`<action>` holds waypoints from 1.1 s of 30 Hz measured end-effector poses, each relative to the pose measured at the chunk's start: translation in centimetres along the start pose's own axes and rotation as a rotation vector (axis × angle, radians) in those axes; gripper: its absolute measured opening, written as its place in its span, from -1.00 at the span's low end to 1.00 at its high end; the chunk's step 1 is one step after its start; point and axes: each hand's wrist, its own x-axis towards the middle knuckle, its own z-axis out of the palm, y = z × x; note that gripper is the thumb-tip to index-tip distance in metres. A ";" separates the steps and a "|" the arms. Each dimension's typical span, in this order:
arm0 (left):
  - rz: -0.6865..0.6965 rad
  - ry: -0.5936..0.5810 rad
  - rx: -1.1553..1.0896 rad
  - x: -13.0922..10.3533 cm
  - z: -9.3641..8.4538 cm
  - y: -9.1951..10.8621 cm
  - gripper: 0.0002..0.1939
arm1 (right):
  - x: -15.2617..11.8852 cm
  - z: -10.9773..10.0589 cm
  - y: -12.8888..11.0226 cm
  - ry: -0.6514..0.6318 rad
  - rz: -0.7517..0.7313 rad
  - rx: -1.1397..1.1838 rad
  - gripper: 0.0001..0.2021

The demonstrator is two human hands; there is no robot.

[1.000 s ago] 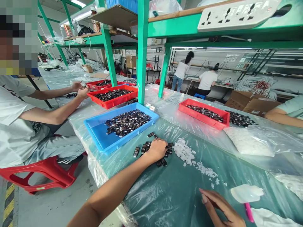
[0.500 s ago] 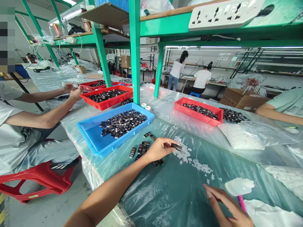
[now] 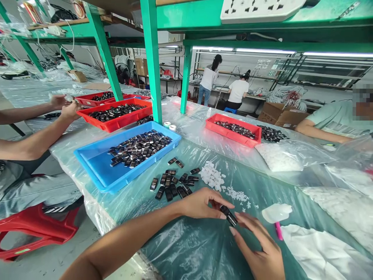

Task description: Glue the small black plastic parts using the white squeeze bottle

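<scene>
My left hand [image 3: 201, 204] pinches one end of a small glossy black rectangular piece [image 3: 229, 216] between thumb and fingers, above the plastic-covered table. From the right, the thumb and forefinger of my right hand [image 3: 258, 243] meet the other end of the same piece, one on each side of it. Several similar black pieces [image 3: 169, 181] lie loosely grouped on the table, beyond my left wrist. Just past my hands are a pile of flat white bits [image 3: 212, 175] and a scatter of smaller white bits [image 3: 237, 193].
A blue tray [image 3: 93, 171] of black pieces is at the left; red trays [image 3: 116, 124] stand behind it, another red tray [image 3: 233, 130] farther right. A translucent bottle [image 3: 276, 213], pink stick [image 3: 278, 231] and white bags [image 3: 279, 155] lie right. Green posts [image 3: 151, 62] rise behind. Co-workers sit either side.
My left hand has brought the black piece from beside the white pile toward me, and my right hand has come up to meet it. The view has shifted right.
</scene>
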 end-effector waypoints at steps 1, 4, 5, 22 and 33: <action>-0.002 0.000 -0.026 0.0 0.2 -0.1 -0.61 | 0.0 -0.1 0.0 -0.015 0.011 0.016 -0.76; -0.009 -0.001 -0.133 0.1 0.6 -0.5 -0.56 | -0.3 -0.1 0.1 -0.040 0.151 0.125 -0.75; -0.011 -0.001 -0.168 0.2 0.7 -0.6 -0.53 | -0.3 0.0 0.2 -0.040 0.256 0.195 -0.74; -0.071 0.014 -0.339 0.3 0.8 -0.4 -0.51 | 0.3 0.9 -1.1 -0.020 1.099 1.292 -0.83; -0.030 0.035 -0.117 0.1 0.8 -0.6 -0.55 | 0.3 0.5 -0.4 -0.002 0.815 0.850 -0.69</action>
